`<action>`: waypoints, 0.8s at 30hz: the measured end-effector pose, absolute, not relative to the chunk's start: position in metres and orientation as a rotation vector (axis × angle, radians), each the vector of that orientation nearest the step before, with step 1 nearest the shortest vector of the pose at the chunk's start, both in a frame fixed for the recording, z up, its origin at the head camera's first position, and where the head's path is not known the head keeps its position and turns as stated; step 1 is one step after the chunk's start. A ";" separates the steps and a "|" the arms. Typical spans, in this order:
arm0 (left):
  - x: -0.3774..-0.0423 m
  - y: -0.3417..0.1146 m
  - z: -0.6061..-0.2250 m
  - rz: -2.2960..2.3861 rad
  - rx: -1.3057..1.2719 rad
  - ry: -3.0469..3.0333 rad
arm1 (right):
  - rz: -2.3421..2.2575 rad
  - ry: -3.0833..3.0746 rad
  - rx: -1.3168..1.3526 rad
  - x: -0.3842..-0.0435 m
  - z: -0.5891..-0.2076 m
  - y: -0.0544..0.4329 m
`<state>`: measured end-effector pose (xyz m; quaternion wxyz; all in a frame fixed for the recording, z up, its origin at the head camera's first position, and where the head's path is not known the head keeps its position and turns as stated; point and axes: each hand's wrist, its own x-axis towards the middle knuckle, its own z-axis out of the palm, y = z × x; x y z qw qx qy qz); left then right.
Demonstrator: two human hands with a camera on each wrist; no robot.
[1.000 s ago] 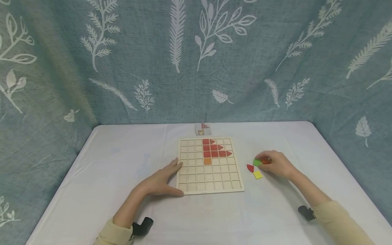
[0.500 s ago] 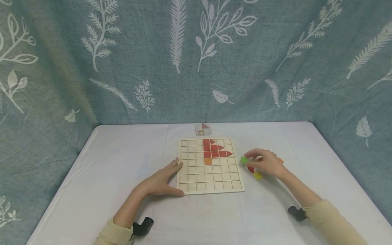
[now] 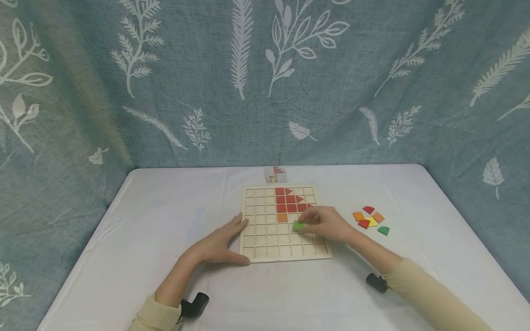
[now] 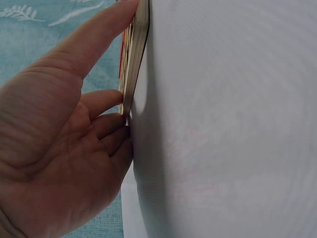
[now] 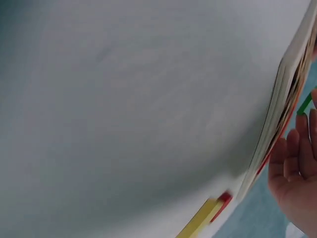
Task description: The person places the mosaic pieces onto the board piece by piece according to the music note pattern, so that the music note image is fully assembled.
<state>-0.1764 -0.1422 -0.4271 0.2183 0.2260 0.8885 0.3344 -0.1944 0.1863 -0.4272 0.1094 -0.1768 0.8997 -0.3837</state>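
A wooden grid board (image 3: 265,240) lies on the table. Red squares (image 3: 280,200) with red triangles at their right ends fill part of its upper rows, and one orange square (image 3: 282,218) sits below them. My left hand (image 3: 217,242) rests along the board's left edge, fingers extended on the side and thumb at the near left corner; the left wrist view shows the thumb (image 4: 94,42) against the edge. Over the middle right of the board, my right hand (image 3: 327,224) pinches a green tile (image 3: 297,225) between thumb and fingers. That hand hides some right-hand cells.
Right of the board lie several loose tiles, among them a yellow one (image 3: 372,222), an orange one (image 3: 378,217), a red quarter-round (image 3: 368,209) and a green quarter-round (image 3: 383,231). A small pattern card (image 3: 275,174) is behind the board, near the table's far edge.
My right hand has picked up the green tile and carried it left from the loose tiles to over the board, uncovering the others. The left hand has stayed in place.
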 end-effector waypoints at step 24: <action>-0.180 -0.142 -0.427 0.936 0.627 2.450 | -1.046 2.678 -0.958 -0.204 -0.430 0.155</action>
